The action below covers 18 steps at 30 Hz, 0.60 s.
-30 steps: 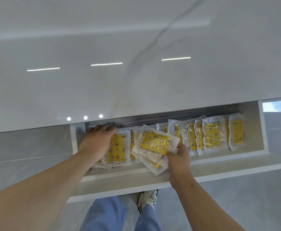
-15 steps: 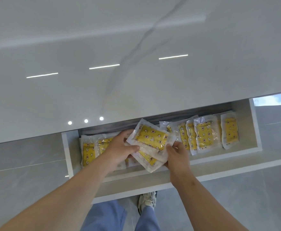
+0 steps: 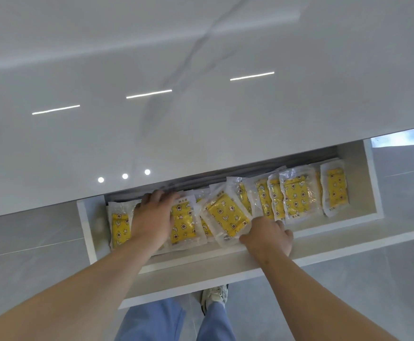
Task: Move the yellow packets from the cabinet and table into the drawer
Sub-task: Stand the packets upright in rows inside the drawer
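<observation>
In the drawer (image 3: 225,265), the left hand (image 3: 151,217) presses flat on the packet row (image 3: 183,223); the right hand (image 3: 268,239) seems to pinch the tilted packet (image 3: 225,217) by its corner. Dropped crooked, it could jam the drawer.

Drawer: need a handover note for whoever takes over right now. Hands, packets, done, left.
Left hand: flat on the left-end packets, holding nothing.
Right hand: at the lower right corner of the tilted packet; cannot tell whether it pinches or only touches.
Done: many yellow packets are in the drawer, including an overlapping row at the right.
Left: settle the tilted packet into line. The cabinet is out of view, so the remaining count is unknown.
</observation>
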Motion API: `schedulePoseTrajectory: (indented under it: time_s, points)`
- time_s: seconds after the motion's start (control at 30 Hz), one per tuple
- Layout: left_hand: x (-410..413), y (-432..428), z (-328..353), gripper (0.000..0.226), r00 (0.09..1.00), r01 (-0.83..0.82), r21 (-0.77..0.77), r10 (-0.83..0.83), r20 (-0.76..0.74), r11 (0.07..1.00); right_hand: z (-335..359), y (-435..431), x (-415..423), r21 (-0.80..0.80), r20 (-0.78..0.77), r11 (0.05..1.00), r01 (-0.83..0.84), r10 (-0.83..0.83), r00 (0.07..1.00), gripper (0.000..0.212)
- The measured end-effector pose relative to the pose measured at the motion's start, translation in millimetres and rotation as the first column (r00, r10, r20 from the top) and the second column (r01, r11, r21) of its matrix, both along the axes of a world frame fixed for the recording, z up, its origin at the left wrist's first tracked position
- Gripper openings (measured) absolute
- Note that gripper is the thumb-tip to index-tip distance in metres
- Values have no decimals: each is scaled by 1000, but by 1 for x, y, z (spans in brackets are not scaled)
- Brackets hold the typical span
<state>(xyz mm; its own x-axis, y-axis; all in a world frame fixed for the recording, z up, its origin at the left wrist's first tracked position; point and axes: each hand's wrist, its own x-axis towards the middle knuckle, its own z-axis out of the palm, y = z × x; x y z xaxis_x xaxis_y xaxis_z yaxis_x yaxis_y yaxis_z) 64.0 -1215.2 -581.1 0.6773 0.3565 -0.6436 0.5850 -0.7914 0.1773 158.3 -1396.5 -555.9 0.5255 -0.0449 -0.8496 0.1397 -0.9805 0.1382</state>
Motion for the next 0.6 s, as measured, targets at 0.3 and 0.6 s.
schedulePoseTrajectory:
  time_s: [0.3, 0.6]
  points:
    - [13, -7, -5, 77, 975, 162, -134, -180, -130, 978, -6, 10, -3, 277, 95, 948, -153, 132, 987, 80]
    - [-1, 6, -5, 84, 940, 290, -189, -317, -128, 938, -29, 31, -25, 250, 123, 956, -156, 129, 984, 44]
